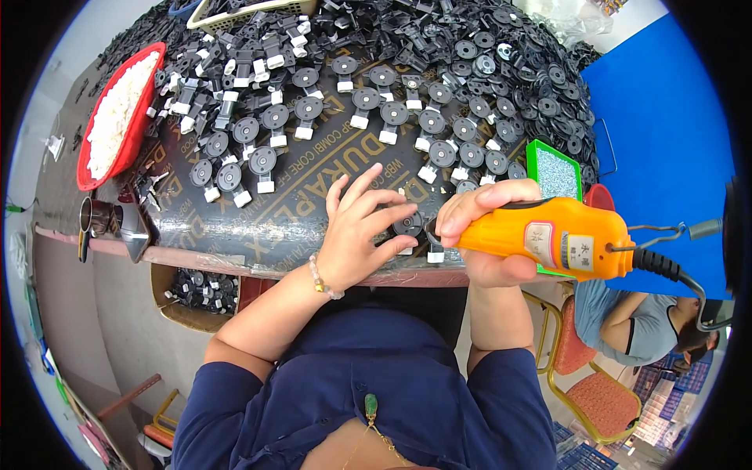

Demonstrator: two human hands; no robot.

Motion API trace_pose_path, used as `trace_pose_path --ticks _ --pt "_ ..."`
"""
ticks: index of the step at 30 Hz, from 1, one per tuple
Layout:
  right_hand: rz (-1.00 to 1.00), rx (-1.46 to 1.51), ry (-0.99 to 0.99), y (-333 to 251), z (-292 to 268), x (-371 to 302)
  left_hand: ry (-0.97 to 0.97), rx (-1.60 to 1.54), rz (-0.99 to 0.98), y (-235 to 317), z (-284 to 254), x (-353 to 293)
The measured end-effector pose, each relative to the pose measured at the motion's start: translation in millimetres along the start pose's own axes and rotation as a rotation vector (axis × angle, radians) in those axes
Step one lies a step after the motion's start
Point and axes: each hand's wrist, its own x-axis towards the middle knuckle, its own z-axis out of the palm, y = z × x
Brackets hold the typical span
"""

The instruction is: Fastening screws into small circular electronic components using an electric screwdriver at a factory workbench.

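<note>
My right hand (493, 227) is wrapped around an orange electric screwdriver (580, 235) with a black cable. Its dark nose points left, just beside a round black plastic part (408, 224) near the table's front edge. The thumb and index finger of my left hand (360, 227) close around that part from both sides, while the other fingers are stretched out. A white tab (435, 257) shows below the screwdriver's nose; the piece it belongs to is mostly hidden. Beyond my hands, several black disc parts with white tabs (262, 160) lie spread in rows.
A large heap of black parts (470, 47) covers the back of the table. At left stands a red basket (84, 168) of white pieces; at right, a green tray (533, 160) of small metal bits. Below the edge is a carton (168, 305). Another person (642, 325) is at the lower right.
</note>
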Motion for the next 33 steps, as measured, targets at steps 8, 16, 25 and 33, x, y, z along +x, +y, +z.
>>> trace_pose_path --ticks 8,16,25,33 --pt "-0.086 0.113 -0.058 5.3 0.7 4.3 0.012 0.010 0.031 -5.6 2.9 -1.9" --pt "-0.145 0.198 -0.019 9.7 0.7 4.2 -0.014 -0.074 0.025 -7.5 2.7 -2.5" --pt "-0.005 0.056 0.071 17.6 -13.7 4.4 -0.111 0.043 -0.091 -1.3 4.9 0.9" --pt "0.099 0.039 0.071 20.2 -11.1 4.2 -0.128 0.074 -0.076 -3.0 6.9 0.2"
